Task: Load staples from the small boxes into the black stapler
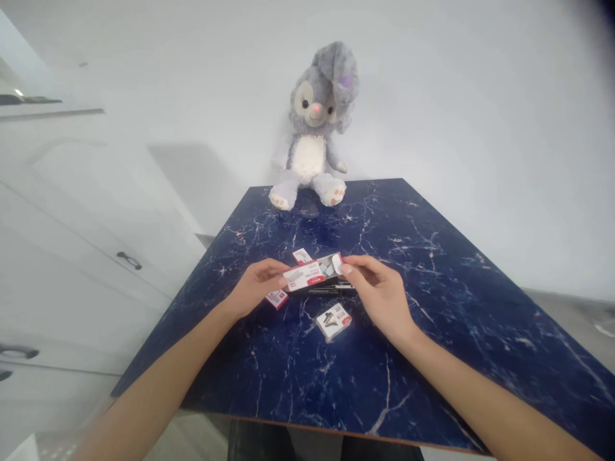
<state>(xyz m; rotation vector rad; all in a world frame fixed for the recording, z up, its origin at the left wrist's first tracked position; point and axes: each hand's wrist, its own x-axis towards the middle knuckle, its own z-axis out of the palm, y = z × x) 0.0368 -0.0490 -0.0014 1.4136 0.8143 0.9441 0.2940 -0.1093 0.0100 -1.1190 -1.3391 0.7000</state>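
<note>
A narrow red-and-white staple box is held between my two hands above the table, its right part uncovered with small grey pieces showing inside. My left hand pinches the left end. My right hand grips the right end by a white flap, thumb in front. Just below lies a dark, long object, mostly hidden by the held box. Red-and-white packaging shows behind the box and by my left fingers; whether it is one piece I cannot tell. Nearer me lies a white box with a binder clip picture.
The blue marbled table stretches to a white wall. A grey plush rabbit sits on its far edge. White cabinets with dark handles stand to the left.
</note>
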